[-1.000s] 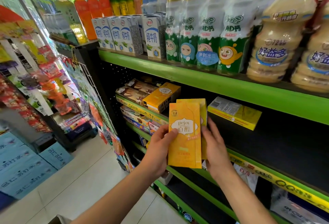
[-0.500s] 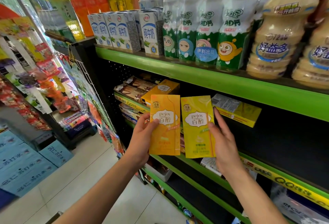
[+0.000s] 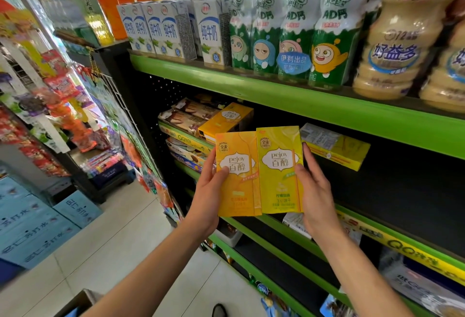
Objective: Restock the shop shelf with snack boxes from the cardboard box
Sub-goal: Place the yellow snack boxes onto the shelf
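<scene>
I hold two upright snack boxes side by side in front of the middle shelf [image 3: 392,236]. My left hand [image 3: 208,196] grips the orange-yellow box [image 3: 237,180] by its left edge. My right hand [image 3: 314,198] grips the lemon-yellow box [image 3: 279,165] by its right edge. The two boxes touch edge to edge. On the shelf behind them an orange box [image 3: 226,120] lies flat at the left and a yellow box [image 3: 337,146] lies flat at the right. A corner of the cardboard box [image 3: 78,304] shows at the bottom left.
The upper green shelf [image 3: 276,97] carries milk cartons [image 3: 163,29] and drink bottles [image 3: 324,40]. Biscuit packs [image 3: 186,118] lie at the shelf's left end. A snack rack [image 3: 37,115] hangs at the left, blue cartons [image 3: 37,223] stand on the tiled floor. Dark shelf surface shows to the right of my hands.
The two boxes were stacked one behind the other; I have spread them apart into one in each hand. Both boxes have risen slightly toward the shelf.
</scene>
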Tool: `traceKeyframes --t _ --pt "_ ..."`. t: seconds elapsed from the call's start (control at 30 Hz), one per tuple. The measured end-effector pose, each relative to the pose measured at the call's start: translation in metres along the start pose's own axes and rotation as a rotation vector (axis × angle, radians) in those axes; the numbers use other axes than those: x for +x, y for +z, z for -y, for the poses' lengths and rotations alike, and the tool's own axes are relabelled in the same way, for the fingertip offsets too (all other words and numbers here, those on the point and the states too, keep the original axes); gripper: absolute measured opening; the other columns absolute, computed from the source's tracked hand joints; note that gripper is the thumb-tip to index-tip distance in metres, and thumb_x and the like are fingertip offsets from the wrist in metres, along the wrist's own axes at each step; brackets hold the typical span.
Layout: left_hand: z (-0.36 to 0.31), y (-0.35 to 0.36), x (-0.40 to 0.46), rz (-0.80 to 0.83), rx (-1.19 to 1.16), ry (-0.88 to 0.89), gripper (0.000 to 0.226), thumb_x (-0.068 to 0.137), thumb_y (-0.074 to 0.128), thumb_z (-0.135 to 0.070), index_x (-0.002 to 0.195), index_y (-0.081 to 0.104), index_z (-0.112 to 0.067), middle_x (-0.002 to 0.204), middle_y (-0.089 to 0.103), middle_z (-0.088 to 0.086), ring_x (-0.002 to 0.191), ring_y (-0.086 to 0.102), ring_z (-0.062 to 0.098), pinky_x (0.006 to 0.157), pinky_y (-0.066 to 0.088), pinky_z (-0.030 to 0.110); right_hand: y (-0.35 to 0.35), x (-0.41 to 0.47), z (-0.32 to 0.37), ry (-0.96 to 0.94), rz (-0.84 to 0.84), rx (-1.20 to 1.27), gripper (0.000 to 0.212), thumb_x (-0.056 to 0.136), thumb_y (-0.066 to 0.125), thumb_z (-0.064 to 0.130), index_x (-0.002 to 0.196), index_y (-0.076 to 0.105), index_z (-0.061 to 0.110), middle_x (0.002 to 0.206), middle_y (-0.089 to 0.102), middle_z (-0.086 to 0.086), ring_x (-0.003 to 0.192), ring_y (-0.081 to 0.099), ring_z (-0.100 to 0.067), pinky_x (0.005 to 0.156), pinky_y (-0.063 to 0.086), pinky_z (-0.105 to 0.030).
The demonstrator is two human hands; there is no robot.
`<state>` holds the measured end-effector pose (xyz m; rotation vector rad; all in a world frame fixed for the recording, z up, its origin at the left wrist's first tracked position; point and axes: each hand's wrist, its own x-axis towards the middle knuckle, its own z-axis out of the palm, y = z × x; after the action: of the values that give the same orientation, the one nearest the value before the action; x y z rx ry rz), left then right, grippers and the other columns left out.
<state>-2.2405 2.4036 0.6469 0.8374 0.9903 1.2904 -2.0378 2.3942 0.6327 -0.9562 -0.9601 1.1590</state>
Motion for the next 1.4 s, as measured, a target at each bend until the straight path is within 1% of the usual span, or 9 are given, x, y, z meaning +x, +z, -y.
traceKeyframes --t 0.47,0.57,0.77,0.87,0.97,1.1,1.2,1.33,1.4 --pt "-0.002 -0.001 0.004 -0.007 0.034 0.014 0.046 0.103 0.049 -0.026 0.141 0.043 -0.051 0.125 0.068 -0.005 0.106 0.070 0.022 0.076 0.060 0.046 0.000 0.000 -0.002 0.024 0.012 0.022 0.048 0.096 0.052 0.028 0.127 0.049 0.065 0.132 0.063 0.015 0.119 0.063 -0.011 0.088 0.057 -0.030" --pt "-0.003 0.000 0.005 -0.016 0.036 0.010 0.045 0.102 0.049 -0.027 0.140 0.043 -0.052 0.125 0.068 -0.006 0.105 0.070 0.021 0.074 0.060 0.044 0.000 0.001 -0.001 0.028 0.009 0.019 0.049 0.091 0.054 0.031 0.125 0.049 0.066 0.132 0.063 0.015 0.120 0.062 -0.011 0.093 0.055 -0.036" --pt "-0.002 0.005 0.005 -0.020 0.040 -0.007 0.041 0.102 0.049 -0.026 0.127 0.048 -0.059 0.125 0.068 -0.006 0.105 0.071 0.022 0.075 0.060 0.045 -0.004 0.001 -0.001 0.034 0.009 0.004 0.051 0.091 0.055 0.030 0.125 0.049 0.066 0.133 0.062 0.014 0.121 0.061 -0.014 0.098 0.052 -0.044" --pt "-0.001 0.006 0.006 -0.010 0.044 -0.005 0.046 0.103 0.049 -0.024 0.138 0.043 -0.053 0.122 0.069 -0.006 0.103 0.071 0.023 0.072 0.060 0.042 -0.005 0.000 0.001 0.038 0.020 -0.020 0.052 0.094 0.053 0.028 0.127 0.046 0.067 0.133 0.062 0.014 0.120 0.062 -0.013 0.101 0.049 -0.048" --pt "-0.001 0.005 0.007 0.002 0.058 0.006 0.051 0.102 0.050 -0.021 0.142 0.039 -0.049 0.120 0.070 -0.007 0.102 0.071 0.023 0.072 0.060 0.040 -0.006 0.000 0.002 0.041 0.022 -0.032 0.055 0.098 0.051 0.021 0.128 0.045 0.067 0.131 0.064 0.015 0.118 0.063 -0.013 0.097 0.053 -0.046" --pt "-0.004 0.005 0.008 0.002 0.092 0.019 0.055 0.098 0.052 -0.011 0.139 0.043 -0.048 0.118 0.071 -0.008 0.101 0.072 0.023 0.073 0.060 0.041 -0.005 0.000 0.004 0.057 0.038 -0.042 0.062 0.095 0.053 0.015 0.127 0.045 0.068 0.126 0.066 0.016 0.113 0.066 -0.012 0.085 0.059 -0.036" --pt "-0.015 0.002 0.015 -0.070 0.164 0.017 0.047 0.093 0.059 -0.010 0.124 0.054 -0.045 0.115 0.070 -0.004 0.095 0.073 0.020 0.072 0.061 0.040 -0.002 0.004 0.008 0.068 0.059 -0.063 0.067 0.095 0.055 0.011 0.122 0.045 0.071 0.119 0.069 0.017 0.108 0.068 -0.010 0.078 0.060 -0.031" --pt "-0.050 -0.016 0.036 -0.178 0.262 0.006 0.036 0.088 0.070 -0.016 0.116 0.054 -0.032 0.111 0.065 0.002 0.078 0.074 0.016 0.059 0.059 0.032 0.001 0.013 0.012 0.091 0.039 -0.096 0.066 0.094 0.061 0.008 0.117 0.050 0.070 0.107 0.073 0.011 0.096 0.073 -0.015 0.068 0.060 -0.030" --pt "-0.073 -0.027 0.053 -0.199 0.293 0.026 0.031 0.087 0.072 -0.017 0.111 0.056 -0.029 0.110 0.067 0.003 0.080 0.074 0.020 0.062 0.060 0.035 -0.001 0.018 0.014 0.088 0.010 -0.112 0.064 0.093 0.063 0.010 0.119 0.050 0.067 0.106 0.074 0.010 0.094 0.074 -0.016 0.067 0.060 -0.031"
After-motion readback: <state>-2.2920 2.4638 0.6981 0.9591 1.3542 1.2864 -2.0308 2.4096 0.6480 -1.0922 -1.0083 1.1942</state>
